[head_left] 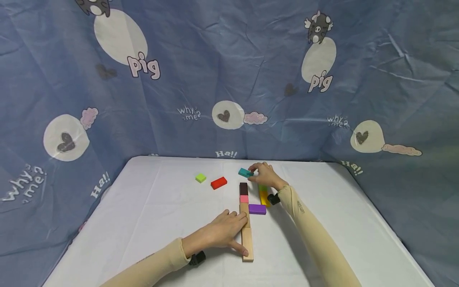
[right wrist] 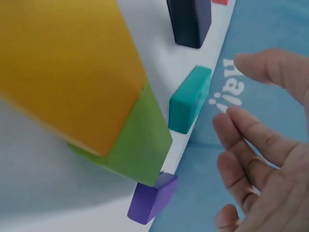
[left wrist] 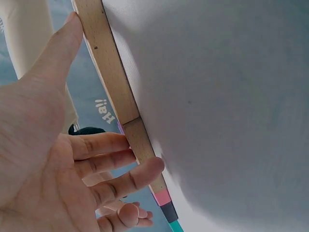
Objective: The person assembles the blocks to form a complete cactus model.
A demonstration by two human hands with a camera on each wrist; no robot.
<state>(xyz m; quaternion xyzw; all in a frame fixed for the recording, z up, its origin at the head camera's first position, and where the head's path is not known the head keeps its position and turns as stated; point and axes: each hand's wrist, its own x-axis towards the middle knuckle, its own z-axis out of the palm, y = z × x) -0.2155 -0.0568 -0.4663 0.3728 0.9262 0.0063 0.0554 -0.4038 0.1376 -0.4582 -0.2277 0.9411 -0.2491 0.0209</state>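
Teal block, grip not made

Right hand is hovering at the teal block, thumb and fingers apart, contact unclear; block is lying beyond the dark block. Left hand is resting on the plain wooden blocks, fingers spread, clamping nothing. Uneven pressing risks skewing them; a dipping right wrist risks knocking the yellow block.

Head view's teal block apparently part-hidden by the right hand; right-wrist view's yellow block cut off at left.

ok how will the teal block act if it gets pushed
The teal block looks stiff, given its straight edges and flat faces. Lying low on the white tabletop, it would probably slide rather than roll or tip.
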